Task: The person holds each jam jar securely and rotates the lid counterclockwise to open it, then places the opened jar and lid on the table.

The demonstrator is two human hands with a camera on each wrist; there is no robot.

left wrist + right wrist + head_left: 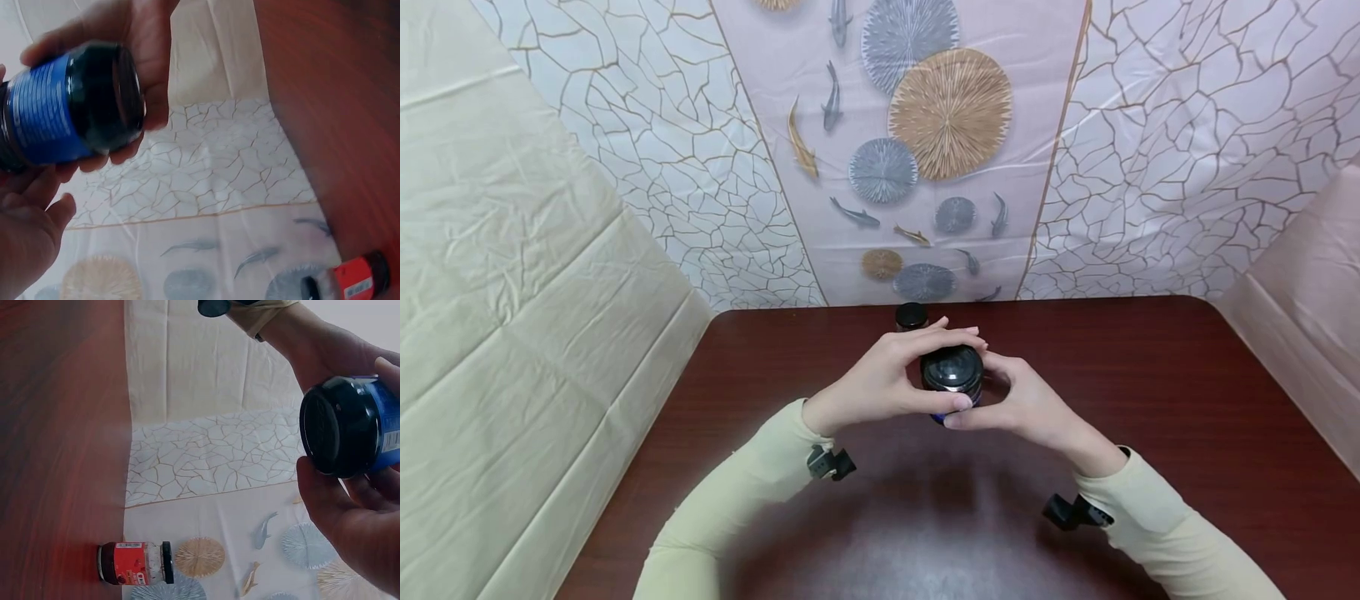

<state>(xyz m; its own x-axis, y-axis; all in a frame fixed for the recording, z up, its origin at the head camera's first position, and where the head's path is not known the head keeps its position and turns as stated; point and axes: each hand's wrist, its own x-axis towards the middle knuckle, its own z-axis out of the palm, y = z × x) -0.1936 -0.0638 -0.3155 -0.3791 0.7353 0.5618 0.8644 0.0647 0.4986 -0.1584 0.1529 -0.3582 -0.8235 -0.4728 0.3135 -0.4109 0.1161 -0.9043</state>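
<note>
A dark glass jar [952, 368] with a black lid and a blue label [47, 112] is held above the table between both hands. My left hand [898, 375] curls round its upper part at the lid, thumb in front and fingers behind. From the other side, my right hand [1026, 404] grips the body lower down, thumb at the front. The jar's dark base [322, 431] shows in the right wrist view, facing the tabletop. Much of the label is hidden by fingers. Behind the left hand, a second jar [130, 564] with a red label and black lid stands on the table.
The dark red-brown table [790, 350] reaches back to a patterned cloth wall [647, 150]. Plain cream cloth [512, 333] hangs along the left side, with more cloth [1300, 308] on the right. Small black devices [831, 462] are strapped at both wrists.
</note>
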